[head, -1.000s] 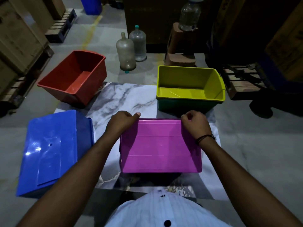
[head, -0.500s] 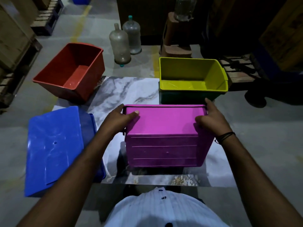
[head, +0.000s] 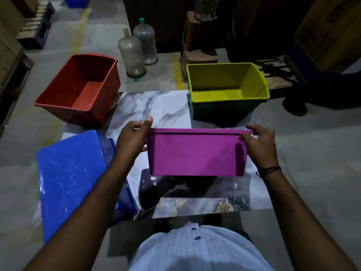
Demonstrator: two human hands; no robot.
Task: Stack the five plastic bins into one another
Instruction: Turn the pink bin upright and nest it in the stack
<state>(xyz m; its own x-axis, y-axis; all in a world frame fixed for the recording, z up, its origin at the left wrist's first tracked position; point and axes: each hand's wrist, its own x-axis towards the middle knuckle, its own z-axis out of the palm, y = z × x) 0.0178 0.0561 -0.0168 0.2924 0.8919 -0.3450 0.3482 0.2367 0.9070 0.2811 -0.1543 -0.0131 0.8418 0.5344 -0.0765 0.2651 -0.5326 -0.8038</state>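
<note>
Both hands are holding the purple bin (head: 196,152) up over the near part of the marble table (head: 156,106), its long side wall facing the camera and its rim at the top edge. A dark shadow lying on the tabletop below it suggests it is raised clear of the surface, likely so it can be carried across and lowered mouth-up into another bin.

Left hand (head: 131,139): curling around the bin's left end, thumb pressing on the rim corner, fingers wrapping the end wall. Closed on the bin, not spread.

Right hand (head: 259,144): gripping the right end, thumb and fingers pinching the rim corner, the rest of the hand lying along the end wall. A dark band is showing at the wrist.

Yellow bin (head: 228,83) is sitting nested inside a green bin (head: 220,112) at the far right of the table, mouth up, directly beyond the purple one. Judging by that, this pair is the stack being built and the likely destination.

Red bin (head: 82,89) is sitting mouth up at the far left, tilting over the table edge. Blue bin (head: 78,178) is lying upside down at near left, just beside the left forearm; it would need turning over before nesting.
</note>
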